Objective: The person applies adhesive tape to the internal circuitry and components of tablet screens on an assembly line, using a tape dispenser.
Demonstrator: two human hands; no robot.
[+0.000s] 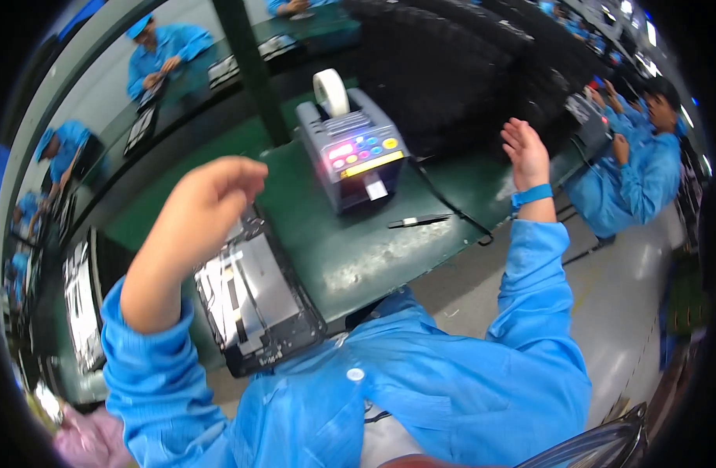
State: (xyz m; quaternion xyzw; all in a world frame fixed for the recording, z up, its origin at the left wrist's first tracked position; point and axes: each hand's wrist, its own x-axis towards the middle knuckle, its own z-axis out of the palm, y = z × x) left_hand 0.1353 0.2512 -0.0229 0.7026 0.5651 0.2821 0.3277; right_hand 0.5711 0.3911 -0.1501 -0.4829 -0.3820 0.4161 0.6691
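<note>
My left hand (pixel 206 207) is raised over the upper end of an opened tablet-like device (pixel 272 292). Its fingers are loosely bent with the thumb apart, and nothing shows in them. The device has a black frame, a silver inner plate and dark strips; it lies tilted at the bench edge, against my jacket. Off to the right, my right hand (pixel 527 156) is lifted beyond the bench edge, fingers extended, palm bare. Between the hands stands a grey automatic tape dispenser (pixel 350 148) with a white tape roll (pixel 331 92), lit buttons and a short white tape end at its front.
A slim black pen-like tool (pixel 419 221) lies on the green bench (pixel 373 261), near a black cable (pixel 451 207). Another opened device (pixel 83 304) lies at left. A green post (pixel 252 70) rises behind. Black covered material (pixel 444 70) fills the back. Co-workers sit left and right.
</note>
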